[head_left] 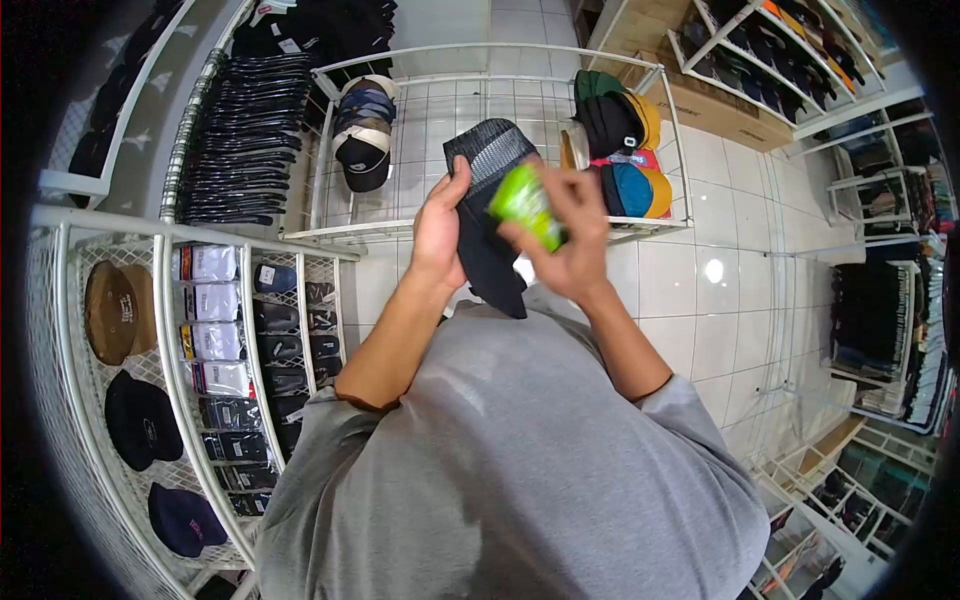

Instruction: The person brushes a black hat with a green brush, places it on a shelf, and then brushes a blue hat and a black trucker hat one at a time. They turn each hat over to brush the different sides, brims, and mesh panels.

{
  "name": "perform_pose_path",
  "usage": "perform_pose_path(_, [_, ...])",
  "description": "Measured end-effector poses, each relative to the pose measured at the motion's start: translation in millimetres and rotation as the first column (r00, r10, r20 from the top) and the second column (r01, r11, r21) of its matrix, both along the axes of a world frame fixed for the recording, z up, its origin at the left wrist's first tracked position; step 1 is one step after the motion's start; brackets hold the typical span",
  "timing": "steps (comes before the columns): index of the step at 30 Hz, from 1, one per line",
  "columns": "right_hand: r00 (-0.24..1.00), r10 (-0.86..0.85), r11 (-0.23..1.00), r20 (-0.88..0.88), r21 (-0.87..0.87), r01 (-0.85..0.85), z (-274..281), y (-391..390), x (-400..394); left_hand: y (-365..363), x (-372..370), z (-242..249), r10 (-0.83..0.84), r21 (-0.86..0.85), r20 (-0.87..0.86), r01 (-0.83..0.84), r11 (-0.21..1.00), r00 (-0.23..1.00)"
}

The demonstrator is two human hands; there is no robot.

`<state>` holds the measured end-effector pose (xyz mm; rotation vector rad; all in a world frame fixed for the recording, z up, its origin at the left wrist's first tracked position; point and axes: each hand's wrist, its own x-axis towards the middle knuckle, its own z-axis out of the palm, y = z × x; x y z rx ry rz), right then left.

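Note:
Held in front of my chest is a black cap (478, 222) with a greyish, shiny patch near its far end. My left hand (438, 228) grips the cap along its left side, the thumb laid over the edge. Closed around a bright green pack-like object (522, 205) with pale markings is my right hand (572, 240). The green object is over the cap's right side and smeared by motion, so its exact kind and whether it touches the cap cannot be made out.
Ahead stands a white wire display rack (480, 225) with stacked caps (364, 155) at left and coloured caps (632, 190) at right. Packaged goods (212, 340) and bucket hats (143, 420) fill shelves at left. Black clothes (245, 140) hang behind; garment racks (875, 320) stand right.

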<state>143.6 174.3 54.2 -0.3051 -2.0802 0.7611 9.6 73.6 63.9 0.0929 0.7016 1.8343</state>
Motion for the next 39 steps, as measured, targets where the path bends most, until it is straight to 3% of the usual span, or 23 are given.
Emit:
perform_pose_path(2, [0.998, 0.045, 0.998, 0.045, -0.044, -0.043, 3, -2, 3, 0, 0, -6, -0.022, -0.003, -0.006, 0.022, 1.000, 1.000])
perform_pose_path(4, [0.991, -0.136, 0.975, -0.008, -0.177, 0.133, -4, 19, -1, 2, -1, -5, -0.019, -0.023, -0.038, 0.018, 1.000, 0.999])
perform_pose_path(5, [0.978, -0.209, 0.934, 0.014, -0.293, 0.204, -9, 31, -3, 3, -2, -3, -0.029, -0.029, -0.032, 0.028, 0.999, 0.999])
perform_pose_path(6, [0.969, -0.228, 0.923, 0.092, -0.296, 0.245, -11, 45, -3, 3, 0, -4, -0.033, -0.033, -0.030, 0.032, 0.999, 0.999])
perform_pose_path(9, [0.994, -0.106, 0.930, 0.033, -0.350, 0.111, -9, 51, 6, 3, -3, -8, -0.010, 0.024, -0.012, 0.011, 1.000, 1.000])
perform_pose_path(12, [1.000, 0.009, 0.950, -0.026, -0.313, -0.016, -4, 57, 8, 1, -11, -13, -0.128, 0.155, 0.075, 0.115, 0.981, 0.989])
perform_pose_path(15, [0.974, 0.054, 0.885, 0.221, -0.462, 0.056, -14, 81, 3, 3, -12, -21, -0.136, 0.180, 0.111, 0.115, 0.977, 0.984])
perform_pose_path(17, [0.992, 0.035, 0.896, 0.125, -0.443, 0.024, -8, 82, 4, 3, -13, -23, -0.162, 0.293, 0.180, 0.104, 0.950, 0.970])
perform_pose_path(19, [0.994, 0.100, 0.921, -0.033, -0.376, -0.105, 8, 76, 5, 2, -13, -25, -0.128, 0.247, 0.179, 0.082, 0.965, 0.975])
perform_pose_path(21, [0.994, 0.111, 0.908, -0.006, -0.407, -0.104, 3, 74, -2, -1, -13, -27, -0.100, 0.198, 0.182, 0.063, 0.978, 0.978])
perform_pose_path(23, [0.993, 0.113, 0.894, 0.019, -0.437, -0.093, -6, 76, -4, -3, -12, -27, -0.169, 0.299, 0.171, 0.113, 0.948, 0.971])
perform_pose_path(25, [0.965, -0.051, 0.932, 0.256, -0.334, 0.138, -13, 89, -2, -4, -12, -30, -0.157, 0.311, 0.186, 0.093, 0.946, 0.970])
perform_pose_path(26, [0.993, -0.096, 0.928, 0.073, -0.354, 0.116, -16, 92, -3, -3, -13, -30, -0.142, 0.323, 0.204, 0.070, 0.944, 0.969])
perform_pose_path(28, [0.995, -0.031, 0.882, -0.097, -0.470, -0.018, 16, 74, 6, -11, -4, -24, -0.121, 0.319, 0.199, 0.053, 0.946, 0.972])
perform_pose_path(30, [0.993, 0.107, 0.957, -0.047, -0.267, -0.116, 21, 63, 6, -15, -3, -21, -0.110, 0.318, 0.182, 0.047, 0.947, 0.977])
perform_pose_path(32, [0.985, 0.115, 0.928, 0.131, -0.369, -0.059, -9, 69, -5, -19, -5, -19, -0.150, 0.281, 0.151, 0.103, 0.954, 0.977])
perform_pose_path(33, [0.986, 0.112, 0.928, 0.125, -0.367, -0.059, -7, 70, -5, -20, -4, -18, -0.153, 0.282, 0.145, 0.108, 0.953, 0.977])
perform_pose_path(35, [0.992, -0.073, 0.932, 0.099, -0.348, 0.103, 2, 77, -2, -20, -2, -15, -0.114, 0.287, 0.186, 0.057, 0.956, 0.976])
perform_pose_path(36, [0.998, -0.059, 0.917, 0.014, -0.393, 0.060, 14, 74, 0, -20, -3, -17, -0.110, 0.289, 0.185, 0.053, 0.956, 0.977])
perform_pose_path(38, [0.991, 0.049, 0.956, -0.122, -0.283, -0.082, 31, 67, -8, -14, -10, -25, -0.119, 0.318, 0.223, 0.043, 0.947, 0.967])
perform_pose_path(39, [0.994, 0.074, 0.956, -0.079, -0.280, -0.094, 28, 56, -12, -15, -10, -24, -0.121, 0.320, 0.221, 0.045, 0.946, 0.968])
